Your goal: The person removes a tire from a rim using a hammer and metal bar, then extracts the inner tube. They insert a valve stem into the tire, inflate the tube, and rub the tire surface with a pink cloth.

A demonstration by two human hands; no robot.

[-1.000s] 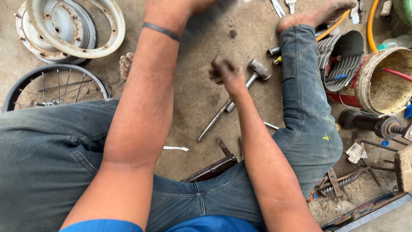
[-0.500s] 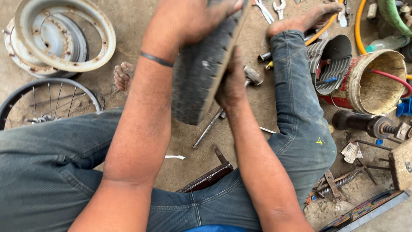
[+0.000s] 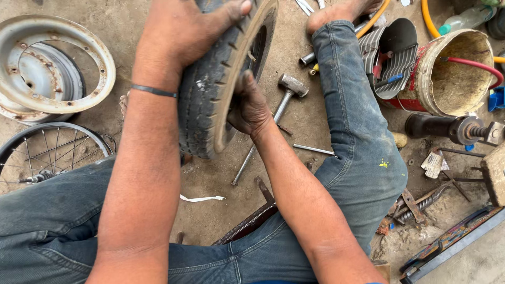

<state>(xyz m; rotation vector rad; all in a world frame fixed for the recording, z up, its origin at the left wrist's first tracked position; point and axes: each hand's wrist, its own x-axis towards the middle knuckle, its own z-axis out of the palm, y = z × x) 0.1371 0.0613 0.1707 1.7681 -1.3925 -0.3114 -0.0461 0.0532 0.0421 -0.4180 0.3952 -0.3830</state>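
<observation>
Both hands on one small black tyre (image 3: 210, 89), held up on edge over the dirt floor (image 3: 158, 31), betw. the knees. Left hand (image 3: 184, 31) grips the tread from above, thumb over the top; right hand (image 3: 250, 105) clenched on the sidewall/bead, lower rim side. A sec ago the tyre wasn't in view and the right hand hung near the hammer (image 3: 286, 92); now the tyre's lifted and the hammer lies untouched on the floor beneath. Rusty wheel rims (image 3: 58, 68) far left, spoked wheel (image 3: 47, 152) below them, bucket (image 3: 452, 68) right.
</observation>
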